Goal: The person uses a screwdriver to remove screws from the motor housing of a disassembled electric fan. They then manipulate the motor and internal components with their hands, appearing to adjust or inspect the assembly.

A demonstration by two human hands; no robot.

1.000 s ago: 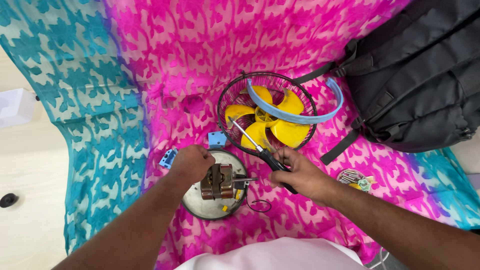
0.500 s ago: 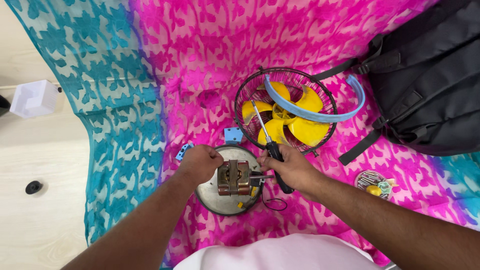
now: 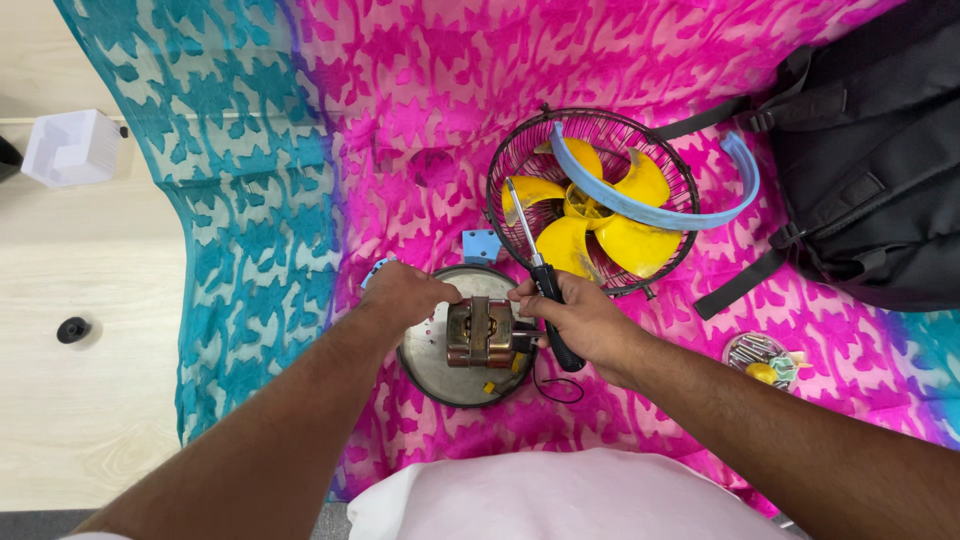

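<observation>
Fan already in pieces: motor (image 3: pixel 480 332) sits bare on round grey backplate (image 3: pixel 462 385), lower centre of frame, on pink-teal cloth (image 3: pixel 300 150)

Wire guard (image 3: pixel 520 160) holding yellow blades (image 3: pixel 590 225) and blue ring (image 3: pixel 735 195) lies just above right, detached

Left hand (image 3: pixel 405 295) closed over backplate's upper-left rim, steadying it

Right hand (image 3: pixel 575 320) wrapped round black-handled screwdriver (image 3: pixel 535 255), fingertips touching motor's right side; shaft points up over guard, tip not on any screw

Small dish of screws (image 3: pixel 758 352) at right, black backpack (image 3: pixel 870 160) upper right

Judged: stripdown well advanced; motor not yet off plate
</observation>
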